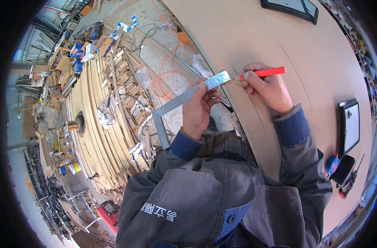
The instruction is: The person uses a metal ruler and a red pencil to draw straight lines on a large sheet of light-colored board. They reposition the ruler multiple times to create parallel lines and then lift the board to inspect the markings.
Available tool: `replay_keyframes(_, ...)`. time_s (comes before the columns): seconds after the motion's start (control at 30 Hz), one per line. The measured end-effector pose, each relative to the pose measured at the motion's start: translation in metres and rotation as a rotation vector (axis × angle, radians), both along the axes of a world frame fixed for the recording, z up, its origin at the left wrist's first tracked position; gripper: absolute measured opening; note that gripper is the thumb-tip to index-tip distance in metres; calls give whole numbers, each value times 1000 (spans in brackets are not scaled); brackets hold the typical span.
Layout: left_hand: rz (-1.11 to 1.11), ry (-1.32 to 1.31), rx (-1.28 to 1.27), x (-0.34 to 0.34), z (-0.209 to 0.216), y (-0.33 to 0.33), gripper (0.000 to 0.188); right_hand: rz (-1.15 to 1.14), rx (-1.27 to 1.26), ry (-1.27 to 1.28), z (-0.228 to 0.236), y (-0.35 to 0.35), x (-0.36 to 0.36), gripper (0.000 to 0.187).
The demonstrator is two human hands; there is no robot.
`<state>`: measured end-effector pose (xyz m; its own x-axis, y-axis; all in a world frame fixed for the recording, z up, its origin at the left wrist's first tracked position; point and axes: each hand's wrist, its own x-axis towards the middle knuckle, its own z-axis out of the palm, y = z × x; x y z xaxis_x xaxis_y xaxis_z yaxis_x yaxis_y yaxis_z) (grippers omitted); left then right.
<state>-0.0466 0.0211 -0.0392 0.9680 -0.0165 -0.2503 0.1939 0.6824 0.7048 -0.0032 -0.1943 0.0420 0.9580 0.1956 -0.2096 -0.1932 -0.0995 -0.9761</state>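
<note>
My left hand point(198, 109) is closed around the blade of a metal try square point(178, 100), held off the left edge of the large brown board point(254, 37). The square's shorter arm hangs toward my left sleeve, and its blade tip lies by the board's edge. In my right hand point(267, 89) is a red carpenter's pencil point(271, 71), its point turned left toward the blade tip. Thin pencil lines point(303, 84) cross the board around my right hand, some of them forming a large outline with a curved right side.
On the board's right sit a black-framed panel point(348, 126), a blue tape measure point(331, 164) and a dark tool point(348, 182). Another framed piece point(294, 8) lies at the far edge. Stacked wooden strips point(93, 95) fill the left floor, with an orange hose point(172, 62) alongside.
</note>
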Motion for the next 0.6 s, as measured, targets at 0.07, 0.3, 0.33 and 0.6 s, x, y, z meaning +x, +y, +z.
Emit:
replay_keyframes(0.07,-14,3,-13,0,1,-1,27,2,3,13,3,0,0,21)
replay_keyframes(0.3,-38,9,-37,-4,4,-2,31,1,30,19,-2,-2,0,24)
replay_keyframes(0.33,-37,13,-34,-5,4,-2,31,1,31,18,-2,-2,0,25)
replay_keyframes(0.6,-81,4,-27,-13,4,-2,30,-2,48,26,-3,-1,1,24)
